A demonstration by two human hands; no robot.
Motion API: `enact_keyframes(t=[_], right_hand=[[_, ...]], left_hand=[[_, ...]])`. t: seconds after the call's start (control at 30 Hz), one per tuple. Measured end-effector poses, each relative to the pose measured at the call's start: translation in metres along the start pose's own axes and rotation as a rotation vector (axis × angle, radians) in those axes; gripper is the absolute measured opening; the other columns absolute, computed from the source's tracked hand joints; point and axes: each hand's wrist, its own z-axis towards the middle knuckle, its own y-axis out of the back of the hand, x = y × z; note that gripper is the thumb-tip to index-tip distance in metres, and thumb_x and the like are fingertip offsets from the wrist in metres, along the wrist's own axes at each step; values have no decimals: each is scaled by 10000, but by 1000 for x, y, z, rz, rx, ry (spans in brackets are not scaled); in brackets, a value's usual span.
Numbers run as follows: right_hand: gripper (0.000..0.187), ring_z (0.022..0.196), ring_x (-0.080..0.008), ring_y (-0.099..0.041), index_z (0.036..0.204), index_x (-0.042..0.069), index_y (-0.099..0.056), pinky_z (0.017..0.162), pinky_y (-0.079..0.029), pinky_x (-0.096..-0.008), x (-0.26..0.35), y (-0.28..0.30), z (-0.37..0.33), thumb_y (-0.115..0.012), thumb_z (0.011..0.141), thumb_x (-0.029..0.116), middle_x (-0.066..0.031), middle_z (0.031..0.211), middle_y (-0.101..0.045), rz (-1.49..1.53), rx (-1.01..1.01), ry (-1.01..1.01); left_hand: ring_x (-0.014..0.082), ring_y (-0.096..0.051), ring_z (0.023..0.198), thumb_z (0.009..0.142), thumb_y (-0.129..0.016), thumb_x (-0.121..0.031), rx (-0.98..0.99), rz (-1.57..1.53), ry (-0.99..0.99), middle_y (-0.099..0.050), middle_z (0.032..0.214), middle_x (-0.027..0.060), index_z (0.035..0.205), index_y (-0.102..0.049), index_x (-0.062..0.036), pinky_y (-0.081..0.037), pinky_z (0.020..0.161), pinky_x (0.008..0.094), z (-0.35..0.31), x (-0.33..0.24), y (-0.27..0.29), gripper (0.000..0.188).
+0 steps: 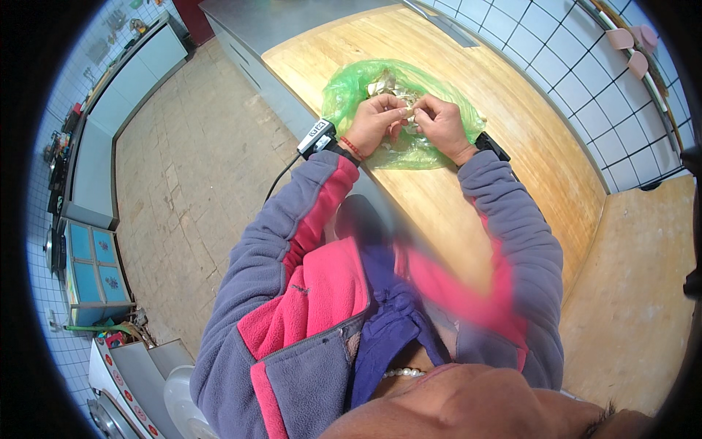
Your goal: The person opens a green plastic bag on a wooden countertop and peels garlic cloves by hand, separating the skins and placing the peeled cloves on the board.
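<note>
A green plastic bag [351,84] lies open on the wooden counter [512,124], with pale crumpled pieces [384,82] inside it. My left hand [376,121] and my right hand [439,124] meet over the bag. Both pinch a small pale piece [409,111] between fingertips. What the piece is cannot be told. A black-and-white device [318,137] is strapped to my left wrist, beside a red cord bracelet. A dark device [493,146] sits on my right wrist.
A tiled wall [578,66] runs along the counter's far side, with pink items [632,44] on a ledge. A steel surface [278,22] adjoins the counter. Low cabinets [124,95] line the left wall across the tiled floor [183,183].
</note>
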Motion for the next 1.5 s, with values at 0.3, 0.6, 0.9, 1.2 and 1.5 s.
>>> enact_keyframes(t=[0.3, 0.6, 0.9, 1.2, 1.5], right_hand=[[85, 501, -65, -556, 795, 12, -602, 456, -430, -190, 0, 3, 4, -552, 849, 55, -21, 666, -605, 236, 41, -247], [101, 500, -109, -570, 725, -3, -600, 455, -452, -253, -9, 1, 3, -577, 804, 56, -66, 623, -598, -40, 24, -172], [211, 563, -193, -565, 1000, 29, -641, 556, -464, -307, 13, 0, -2, -617, 793, 66, -105, 702, -605, -189, -30, 110], [143, 588, -142, -594, 917, 7, -635, 547, -469, -284, 17, 40, 15, -650, 832, 120, -103, 690, -635, -263, -189, 195], [291, 747, -330, -624, 786, 11, -629, 676, -484, -410, -56, 133, 23, -645, 726, 295, -188, 760, -640, -887, 11, -319]], left_hand=[[105, -573, 569, 910, -570, -95, -7, 101, -55, -645, 790, 76, 990, -584, -11, -458, 496, 214, -1, 4, -2, 117], [138, -562, 550, 948, -461, -110, 22, -152, 39, -635, 780, 102, 1044, -565, -16, -465, 516, 258, 0, -2, 2, 170], [118, -443, 439, 955, -430, -135, 22, -190, 52, -597, 682, 78, 1026, -563, -45, -352, 431, 250, 5, 0, 5, 175], [77, -477, 490, 914, -497, -62, -197, 174, -168, -610, 683, 56, 952, -603, -12, -366, 445, 205, 4, -2, 6, 123], [221, -609, 783, 775, -668, -52, -345, 1183, -514, -593, 1015, 134, 1053, -607, 5, -491, 686, 297, 12, -28, 44, 290]])
